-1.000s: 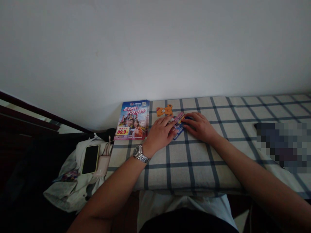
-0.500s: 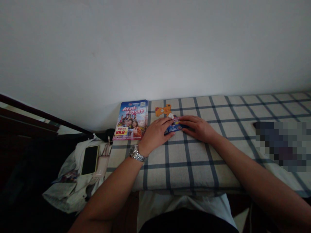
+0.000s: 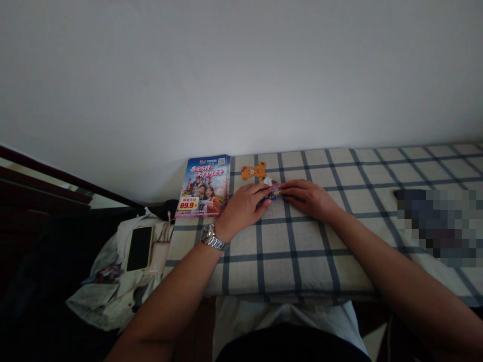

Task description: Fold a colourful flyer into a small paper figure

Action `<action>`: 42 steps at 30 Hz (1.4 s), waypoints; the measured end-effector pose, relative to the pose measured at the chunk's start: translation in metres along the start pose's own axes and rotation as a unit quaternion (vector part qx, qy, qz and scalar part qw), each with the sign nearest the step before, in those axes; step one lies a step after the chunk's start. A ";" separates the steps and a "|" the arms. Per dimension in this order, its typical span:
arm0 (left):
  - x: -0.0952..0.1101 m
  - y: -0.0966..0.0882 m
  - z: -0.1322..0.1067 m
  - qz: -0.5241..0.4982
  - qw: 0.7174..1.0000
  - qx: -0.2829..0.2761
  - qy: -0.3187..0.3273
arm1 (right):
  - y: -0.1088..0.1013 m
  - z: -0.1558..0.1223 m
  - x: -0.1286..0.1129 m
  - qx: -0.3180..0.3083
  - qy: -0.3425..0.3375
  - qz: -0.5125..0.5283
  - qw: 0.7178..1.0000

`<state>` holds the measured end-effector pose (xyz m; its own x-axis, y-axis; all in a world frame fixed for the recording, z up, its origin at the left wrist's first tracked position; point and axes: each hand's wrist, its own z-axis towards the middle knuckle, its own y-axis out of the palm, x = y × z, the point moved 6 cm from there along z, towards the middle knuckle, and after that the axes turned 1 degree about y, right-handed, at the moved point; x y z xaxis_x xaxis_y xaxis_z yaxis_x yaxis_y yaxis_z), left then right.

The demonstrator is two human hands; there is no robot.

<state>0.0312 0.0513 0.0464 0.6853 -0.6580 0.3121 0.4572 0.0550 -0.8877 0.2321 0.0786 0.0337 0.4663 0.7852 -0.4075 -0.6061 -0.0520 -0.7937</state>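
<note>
Between my two hands is a small folded paper flyer [image 3: 275,192], blue and purple, mostly covered by fingers. My left hand [image 3: 247,207], with a metal watch at the wrist, grips its left end, thumb in front and fingers behind. On the other end, the fingers of my right hand [image 3: 307,198] are closed. Just beyond the flyer, a brown teddy bear print [image 3: 253,172] shows on the checked cloth [image 3: 275,266]. To the left of my left hand lies a stack of printed flyers [image 3: 204,186] with a blue top and a yellow price box.
A phone [image 3: 140,248] and a pale power bank [image 3: 157,257] with a cable rest on a light cloth bag [image 3: 101,301] at the left. A pale wall [image 3: 241,75] rises behind the cloth-covered surface. A blurred dark item [image 3: 433,221] lies at the right.
The blue lower part of the flyer that showed between my hands has folded up, so a narrower strip is visible. My hands have hardly shifted.
</note>
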 end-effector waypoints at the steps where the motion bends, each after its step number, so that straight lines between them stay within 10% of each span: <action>1: 0.001 0.000 0.000 -0.002 1.000 -0.005 0.003 | -0.001 0.000 0.000 0.004 0.003 0.006 1.000; 16: -0.009 -0.012 -0.001 0.006 0.999 0.026 -0.018 | -0.015 -0.002 0.006 0.030 0.058 0.028 0.997; 27: -0.009 -0.032 -0.007 -0.054 0.978 0.193 -0.056 | -0.029 -0.010 0.004 0.135 0.146 0.090 0.976; 42: 0.000 -0.016 0.001 0.006 0.996 0.090 -0.024 | -0.016 -0.005 0.019 0.074 0.166 -0.035 0.983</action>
<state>0.0242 0.0511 0.0606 0.7152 -0.6208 0.3211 0.5401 0.1993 -0.8177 0.2540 0.0911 0.0361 0.6798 0.5371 -0.4995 -0.6407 0.1034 -0.7608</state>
